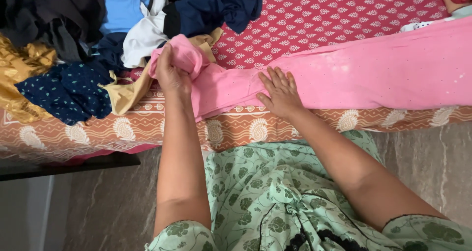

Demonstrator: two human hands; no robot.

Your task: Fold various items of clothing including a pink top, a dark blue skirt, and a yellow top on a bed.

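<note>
Head view shows a bed [314, 15] with a red patterned sheet, a pink garment [373, 69] spread along its near edge beside a heap of clothes [73, 49]. Left hand [172, 76] grips the garment's bunched end; right hand [281, 89] lies flat, fingers spread, on the cloth.

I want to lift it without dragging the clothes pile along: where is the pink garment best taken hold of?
Grip the pink garment at its bunched end, where the left hand already clutches it, and come from the bed's near edge. That end is gathered into a graspable wad; the rest lies flat under the right hand. The clothes pile sits just left, likely touching it.
</note>
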